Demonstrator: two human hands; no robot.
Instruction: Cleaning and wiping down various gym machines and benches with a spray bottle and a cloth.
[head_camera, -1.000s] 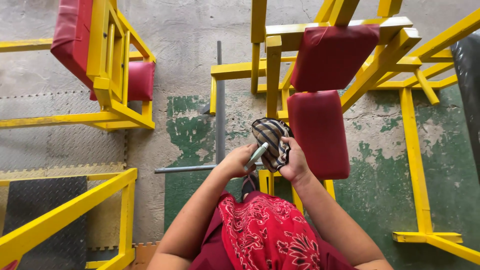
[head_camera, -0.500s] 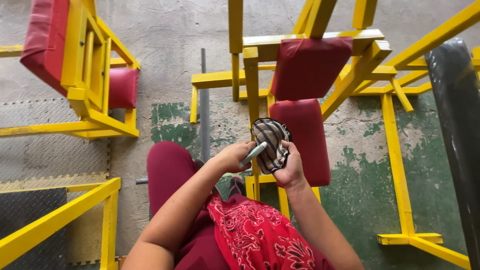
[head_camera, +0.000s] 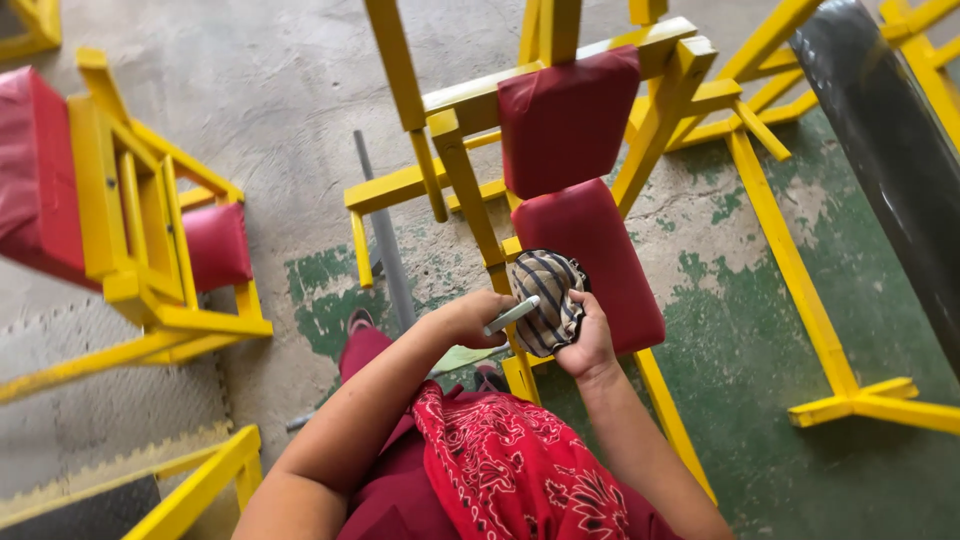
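- Nearest: left hand (head_camera: 468, 318) clenched around a grey tube (head_camera: 511, 315), long axis pointing toward 2 o'clock.
- Just beyond, at 3 o'clock: right hand (head_camera: 589, 338) grasping striped cloth (head_camera: 545, 298), touching the tube tip.
- Farther, at 12 o'clock: red padded seat (head_camera: 590, 250) on yellow frame (head_camera: 455, 165).

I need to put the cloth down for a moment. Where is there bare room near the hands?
The lower red seat pad beside the striped cloth is bare. So is the green floor right of it, before the yellow rail. Left of the pad, yellow posts and a grey bar crowd in.
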